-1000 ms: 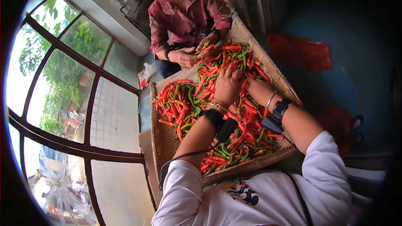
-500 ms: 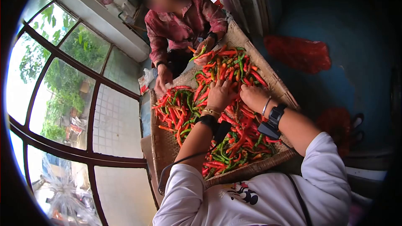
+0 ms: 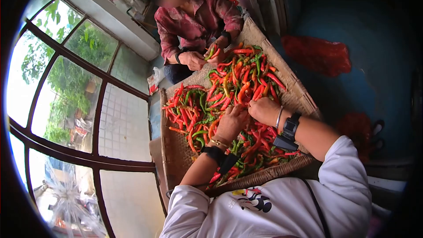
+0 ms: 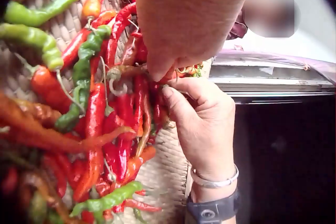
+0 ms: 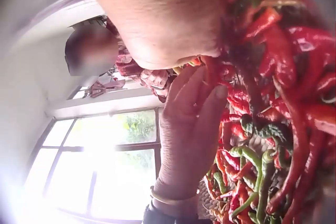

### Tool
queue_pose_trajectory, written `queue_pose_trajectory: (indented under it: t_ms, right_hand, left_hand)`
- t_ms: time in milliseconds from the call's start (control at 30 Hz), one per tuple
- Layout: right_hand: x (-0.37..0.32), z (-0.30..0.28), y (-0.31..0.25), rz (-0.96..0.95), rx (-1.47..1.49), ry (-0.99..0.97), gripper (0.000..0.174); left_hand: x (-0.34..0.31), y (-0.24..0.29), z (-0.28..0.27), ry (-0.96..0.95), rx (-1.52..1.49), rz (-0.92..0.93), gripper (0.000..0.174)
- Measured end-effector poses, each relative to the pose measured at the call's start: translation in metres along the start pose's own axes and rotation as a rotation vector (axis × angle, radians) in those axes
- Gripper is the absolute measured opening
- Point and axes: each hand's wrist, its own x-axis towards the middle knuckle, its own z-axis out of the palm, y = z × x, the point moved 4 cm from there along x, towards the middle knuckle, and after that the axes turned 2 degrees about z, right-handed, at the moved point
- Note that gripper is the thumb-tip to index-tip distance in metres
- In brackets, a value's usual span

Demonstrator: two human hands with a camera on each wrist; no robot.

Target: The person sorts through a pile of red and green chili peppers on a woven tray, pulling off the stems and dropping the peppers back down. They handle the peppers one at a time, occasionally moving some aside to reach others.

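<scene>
A broad heap of red, green and orange chili peppers (image 3: 238, 72) lies in a shallow woven basket (image 3: 304, 97). My left hand (image 3: 231, 123) is over the middle of the heap, its thumb and fingers closing on a red chili pepper (image 5: 210, 71) in the right wrist view. Right beside it, my right hand (image 3: 264, 111) pinches the stem end of a chili pepper between thumb and forefinger, as the left wrist view shows. The fingertips of both hands come together there, and the left hand (image 4: 184, 24) partly hides the pepper.
Across the basket another person (image 3: 189, 22) in a red patterned shirt holds chili peppers in both hands. Paned windows (image 3: 79, 92) run along the left. On the floor at right lies a red bag (image 3: 317, 55). A white plastic bag (image 3: 155, 79) lies beyond the basket's left corner.
Both my hands have drawn back toward my body across the heap, the left one further. The other person's hand reached to the left pile and has returned to their other hand.
</scene>
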Motion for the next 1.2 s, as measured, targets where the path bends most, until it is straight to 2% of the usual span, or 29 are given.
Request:
queue_pose_trajectory:
  t_ms: [200, 267, 400, 467, 500, 567, 600, 667, 800, 867, 900, 967, 1000, 1067, 1100, 1133, 1200]
  right_hand:
    - [-0.001, -0.006, -0.018, -0.059, 0.138, 0.062, 0.010]
    - [-0.001, -0.014, -0.020, -0.048, 0.349, 0.126, 0.009]
    - [0.001, -0.024, -0.025, -0.036, 0.539, 0.201, 0.012]
    - [0.002, -0.024, -0.024, 0.038, 0.728, 0.202, 0.014]
    - [0.003, -0.025, -0.025, 0.038, 0.726, 0.196, 0.014]
    - [0.005, -0.028, -0.023, 0.100, 0.912, 0.220, 0.013]
    - [0.005, -0.030, -0.025, 0.099, 0.911, 0.213, 0.013]
    - [0.006, -0.030, -0.025, 0.214, 1.077, 0.107, 0.012]
    - [0.004, -0.019, -0.026, 0.251, 1.038, 0.019, 0.011]
    - [0.003, -0.012, -0.025, 0.212, 0.971, 0.128, 0.013]
    - [0.003, -0.011, -0.025, 0.214, 0.968, 0.120, 0.013]
    - [0.002, 0.000, -0.023, 0.488, 1.359, -0.105, 0.015]
    - [0.003, -0.003, -0.022, 0.490, 1.358, -0.112, 0.015]
    - [0.002, -0.006, -0.016, 0.630, 1.433, -0.066, 0.017]
    - [0.001, 0.001, -0.013, 0.679, 1.454, -0.037, 0.018]
    - [0.001, 0.003, -0.011, 0.676, 1.451, -0.039, 0.018]
    - [0.001, 0.005, -0.009, 0.662, 1.344, -0.051, 0.017]
  left_hand:
    - [-0.021, 0.014, -0.028, 0.064, -0.097, -0.025, 0.026]
    - [-0.030, 0.012, -0.034, 0.112, -0.261, -0.188, 0.027]
    - [-0.040, 0.008, -0.036, 0.118, -0.295, -0.226, 0.025]
    - [-0.043, 0.005, -0.034, 0.202, -0.517, -0.308, 0.021]
    - [-0.045, 0.006, -0.034, 0.204, -0.522, -0.311, 0.021]
    - [-0.052, 0.001, -0.028, 0.207, -0.936, -0.585, 0.017]
    - [-0.053, 0.001, -0.028, 0.210, -0.941, -0.589, 0.017]
    - [-0.057, -0.002, -0.023, 0.239, -1.205, -0.734, 0.017]
    - [-0.057, 0.002, -0.020, 0.251, -1.423, -0.779, 0.024]
    - [-0.060, 0.001, -0.011, 0.230, -1.462, -0.796, 0.025]
    - [-0.062, 0.001, -0.006, 0.206, -1.492, -0.807, 0.027]
    - [-0.062, -0.002, -0.003, 0.217, -1.565, -0.811, 0.028]
    - [-0.062, -0.004, -0.002, 0.225, -1.631, -0.813, 0.028]
    - [-0.062, -0.005, -0.005, 0.250, -1.718, -0.827, 0.028]
    - [-0.062, -0.006, -0.008, 0.326, -1.765, -0.843, 0.029]
    - [-0.062, -0.007, -0.009, 0.403, -1.811, -0.857, 0.030]
    - [-0.062, -0.008, -0.006, 0.422, -1.855, -0.838, 0.032]
